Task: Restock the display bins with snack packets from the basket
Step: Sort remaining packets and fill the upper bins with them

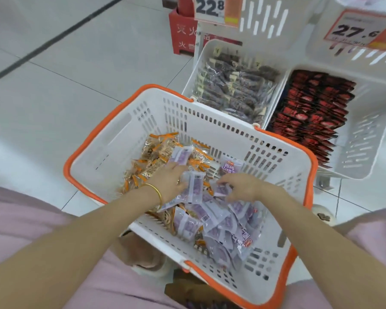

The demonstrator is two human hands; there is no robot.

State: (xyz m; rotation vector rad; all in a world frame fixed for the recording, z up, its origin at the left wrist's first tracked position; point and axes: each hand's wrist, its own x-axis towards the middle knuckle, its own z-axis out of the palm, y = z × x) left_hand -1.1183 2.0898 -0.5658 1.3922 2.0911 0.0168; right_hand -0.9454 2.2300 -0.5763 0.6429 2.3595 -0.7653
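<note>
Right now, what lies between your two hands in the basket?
Purple packets, one showing its barcode, fill the gap between the left hand and the right hand. The head view shows this.

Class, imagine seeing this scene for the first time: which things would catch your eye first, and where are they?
The white basket with its orange rim fills the middle, heaped with orange packets at the left and purple packets at the right, where the left hand and right hand each grip purple ones. Beyond it stand two white bins, one of dark packets and one of red packets, with price tags above.
</note>
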